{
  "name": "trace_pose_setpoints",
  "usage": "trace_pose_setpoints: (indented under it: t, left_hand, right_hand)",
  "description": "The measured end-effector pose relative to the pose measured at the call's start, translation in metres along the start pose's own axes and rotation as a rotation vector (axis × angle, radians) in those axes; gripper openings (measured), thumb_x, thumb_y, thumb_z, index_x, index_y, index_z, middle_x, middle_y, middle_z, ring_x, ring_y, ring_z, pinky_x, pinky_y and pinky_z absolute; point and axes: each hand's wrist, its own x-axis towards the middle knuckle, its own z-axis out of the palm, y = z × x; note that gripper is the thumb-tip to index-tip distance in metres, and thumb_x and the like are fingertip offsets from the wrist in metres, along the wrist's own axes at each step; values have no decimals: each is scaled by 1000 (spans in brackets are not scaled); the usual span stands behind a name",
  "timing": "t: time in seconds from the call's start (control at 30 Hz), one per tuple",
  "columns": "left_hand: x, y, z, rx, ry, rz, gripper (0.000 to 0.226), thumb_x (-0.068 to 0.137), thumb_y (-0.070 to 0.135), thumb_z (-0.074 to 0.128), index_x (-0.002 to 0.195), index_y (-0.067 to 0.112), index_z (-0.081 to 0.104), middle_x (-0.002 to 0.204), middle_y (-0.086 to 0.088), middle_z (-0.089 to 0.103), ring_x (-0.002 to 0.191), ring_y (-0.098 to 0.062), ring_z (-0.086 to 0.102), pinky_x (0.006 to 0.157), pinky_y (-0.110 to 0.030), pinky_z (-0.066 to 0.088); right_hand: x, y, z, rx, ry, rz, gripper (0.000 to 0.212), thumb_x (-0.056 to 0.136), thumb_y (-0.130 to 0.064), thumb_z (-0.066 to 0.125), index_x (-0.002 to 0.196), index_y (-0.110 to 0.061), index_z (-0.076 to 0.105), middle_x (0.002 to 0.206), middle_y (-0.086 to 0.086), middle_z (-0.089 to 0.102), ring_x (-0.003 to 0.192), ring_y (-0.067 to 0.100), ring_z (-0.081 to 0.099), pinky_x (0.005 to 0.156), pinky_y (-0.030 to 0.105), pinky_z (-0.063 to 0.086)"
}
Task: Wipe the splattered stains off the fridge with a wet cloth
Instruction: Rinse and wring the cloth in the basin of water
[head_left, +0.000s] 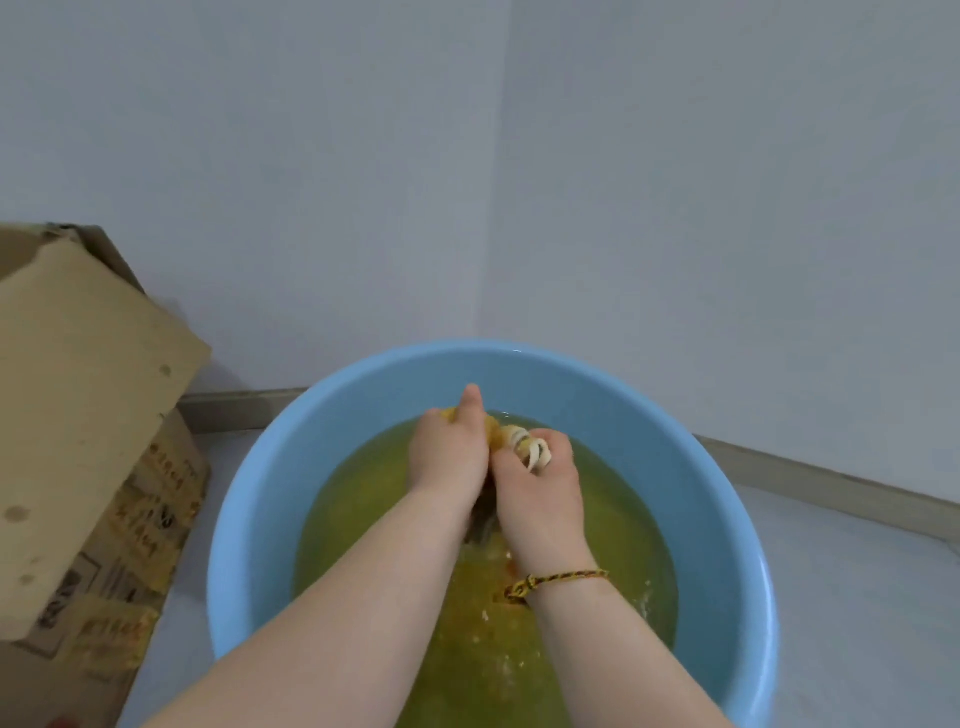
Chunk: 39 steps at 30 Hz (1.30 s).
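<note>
left hand and right hand are pressed up side by side over the middle of a big light blue basin, both clamped on the same cloth. the fingers of each hand are curled tight round it. the bit of cloth you can see between them is twisted into a rope, cream and yellowish with a dark streak, and a darker end hangs down under the hands toward the water. can't tell if that end actually touches the water or just hangs above it.

the water itself is a murky yellow-green, with some orange and pale flecks floating near the front of the basin, and a little splash at the right side. right wrist has a thin braided bracelet, yellow and dark, with the knot on the inner side.

basin sits on a pale floor right in the corner of a plain grey-white wall, with a baseboard running behind it. off to the left there's a cardboard box with a flap hanging open and printed labels on its side, close to the basin but not touching it.
</note>
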Motion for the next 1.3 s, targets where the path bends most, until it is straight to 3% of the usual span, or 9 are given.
trace_pose_setpoints:
  t: [0.17,0.37,0.5,0.67,0.83,1.0,1.1,1.17,1.3]
  left_hand:
    - [-30,-3,22,-188,-51,6,42,95,30,37,59,10,45,64,-7,48,75,-29,51,70,-33,40]
    - [-13,-8,14,-400,-69,-231,36,90,20,40,55,11,40,56,-6,40,59,-24,41,57,-30,34]
    - [-28,-12,17,-297,-285,-192,31,94,28,38,72,10,51,71,-12,52,68,-25,51,62,-30,41]
    - [-4,-20,14,174,-419,-51,58,93,48,39,134,6,42,137,-11,46,123,-28,46,100,-34,38]
    - [22,-41,3,727,-363,-1,59,96,45,31,137,2,35,144,-13,38,128,-27,41,99,-32,36]
    - [25,-59,4,840,-422,-144,53,96,43,32,126,1,45,133,-14,49,113,-26,52,83,-28,41]
    - [25,-60,4,604,-465,-235,55,97,40,34,135,-1,36,139,-15,42,123,-29,44,97,-32,38]
    - [25,-53,3,381,-471,-294,57,95,42,38,136,2,36,139,-15,42,125,-31,42,103,-37,35]
    - [23,-27,5,115,-333,-248,58,95,44,38,136,3,36,139,-14,42,124,-33,42,100,-37,35]
  right_hand:
    - [25,3,-14,-3,100,36,20,94,-30,44,81,-15,43,75,0,49,81,20,46,73,25,33]
    - [8,8,-11,-197,43,-169,29,88,-30,56,66,-18,41,64,-4,48,63,16,47,56,28,35]
    - [35,12,-27,-374,53,-120,30,92,-33,50,67,-19,41,65,-5,45,75,22,48,67,26,34]
    - [62,35,-50,-646,-72,31,27,93,-35,47,80,-12,44,68,-4,42,81,22,47,70,26,33]
    - [59,46,-38,-880,-263,91,48,90,-33,54,126,-5,38,118,10,55,111,25,52,84,27,41]
    - [56,57,-22,-1156,-317,35,31,95,-23,46,119,-5,41,108,9,61,100,25,58,74,27,42]
    - [57,56,-28,-1022,-340,86,34,94,-26,49,119,-5,43,84,2,52,87,19,50,75,27,42]
    - [57,45,-36,-778,-306,148,33,91,-27,53,115,-4,49,93,4,56,89,19,51,77,26,42]
    - [43,15,-42,-266,-140,146,16,90,-23,56,78,-14,51,83,3,57,76,16,53,77,29,43]
